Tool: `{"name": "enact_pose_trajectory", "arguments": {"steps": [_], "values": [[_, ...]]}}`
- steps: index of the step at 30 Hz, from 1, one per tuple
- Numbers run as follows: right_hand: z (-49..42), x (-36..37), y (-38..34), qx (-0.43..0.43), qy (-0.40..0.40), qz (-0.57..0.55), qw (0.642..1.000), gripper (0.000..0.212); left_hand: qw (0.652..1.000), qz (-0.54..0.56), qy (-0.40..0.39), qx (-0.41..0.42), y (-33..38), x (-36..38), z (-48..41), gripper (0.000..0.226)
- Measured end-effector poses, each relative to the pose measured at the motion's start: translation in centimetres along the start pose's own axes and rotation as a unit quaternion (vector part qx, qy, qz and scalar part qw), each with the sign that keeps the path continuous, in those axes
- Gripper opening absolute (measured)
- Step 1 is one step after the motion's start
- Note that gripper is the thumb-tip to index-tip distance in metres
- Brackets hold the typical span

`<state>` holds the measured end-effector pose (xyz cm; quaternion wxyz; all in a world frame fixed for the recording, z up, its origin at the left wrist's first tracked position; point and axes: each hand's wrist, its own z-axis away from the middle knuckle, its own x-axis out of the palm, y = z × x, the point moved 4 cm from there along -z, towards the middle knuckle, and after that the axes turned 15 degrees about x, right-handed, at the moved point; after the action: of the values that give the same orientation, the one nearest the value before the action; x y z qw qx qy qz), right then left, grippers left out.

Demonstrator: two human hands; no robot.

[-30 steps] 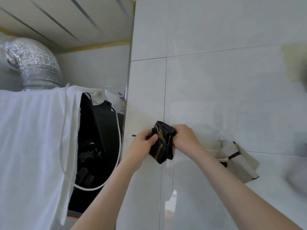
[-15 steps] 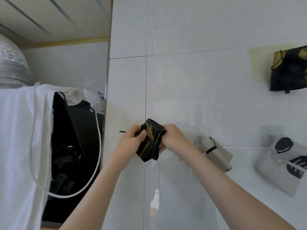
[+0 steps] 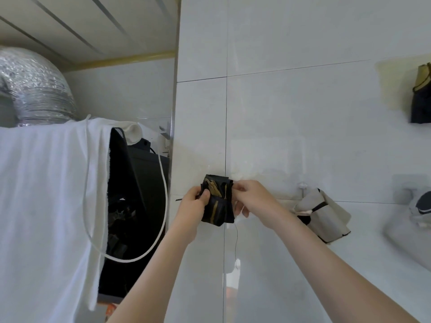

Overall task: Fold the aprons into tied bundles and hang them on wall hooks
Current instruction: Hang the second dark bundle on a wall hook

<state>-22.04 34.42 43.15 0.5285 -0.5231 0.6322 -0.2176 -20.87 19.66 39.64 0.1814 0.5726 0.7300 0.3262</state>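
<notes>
Two hands, left (image 3: 194, 202) and right (image 3: 254, 197), in a pinch on the black-and-gold apron bundle (image 3: 218, 206), left fingers hidden behind it; similar bundle (image 3: 421, 101) edge-cropped at two o'clock.

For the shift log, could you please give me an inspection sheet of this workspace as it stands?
Surface: tiled wall, white and glossy.
Job's things: black-and-gold bundle held up at the wall; beige bundle hangs from a hook; dark bundle and grey bundle hang further right.
Clutter: white cloth draped over the black hood.
Grippers: left hand and right hand both grip the black-and-gold bundle.
Cables: white cord loops below the cloth; thin thread dangles under that bundle.
Surroundings: foil duct, panelled ceiling.
</notes>
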Motion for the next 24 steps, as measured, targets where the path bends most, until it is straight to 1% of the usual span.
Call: {"name": "enact_pose_trajectory", "arguments": {"steps": [3,4,7,10,12,15,19,21,24], "values": [[0.2,-0.2,-0.3,0.013,-0.016,-0.043,0.999,0.012,0.999,0.040,-0.011,0.007,-0.1,0.1,0.1,0.016],[0.3,-0.4,-0.6,0.012,-0.015,-0.048,0.999,0.011,0.998,0.063,-0.018,0.015,-0.1,0.1,0.2,0.015],[0.2,-0.9,-1.9,-0.007,0.012,-0.040,0.999,0.025,0.991,0.121,-0.033,0.047,0.5,0.2,0.0,0.016],[0.0,-1.1,-2.8,-0.027,0.038,-0.001,0.999,0.032,0.991,0.120,-0.025,0.055,1.0,0.4,-0.5,0.016],[-0.1,-0.9,-2.9,-0.037,0.041,0.019,0.998,0.033,0.994,0.101,-0.011,0.048,0.9,0.3,-0.7,0.015],[-0.2,-0.8,-3.0,-0.045,0.049,0.017,0.998,0.033,0.994,0.097,-0.007,0.042,0.7,0.2,-0.8,0.016],[-0.6,-0.5,-3.2,-0.056,0.066,0.019,0.996,0.034,0.987,0.151,-0.030,0.051,0.6,-0.1,-0.7,0.019],[-0.5,-0.5,-3.5,-0.067,0.073,0.046,0.994,0.035,0.981,0.179,-0.044,0.064,0.6,-0.2,-0.7,0.019],[-0.6,-0.6,-3.5,-0.056,0.053,0.062,0.995,0.034,0.975,0.200,-0.063,0.075,0.4,-0.4,-0.6,0.022]]}}
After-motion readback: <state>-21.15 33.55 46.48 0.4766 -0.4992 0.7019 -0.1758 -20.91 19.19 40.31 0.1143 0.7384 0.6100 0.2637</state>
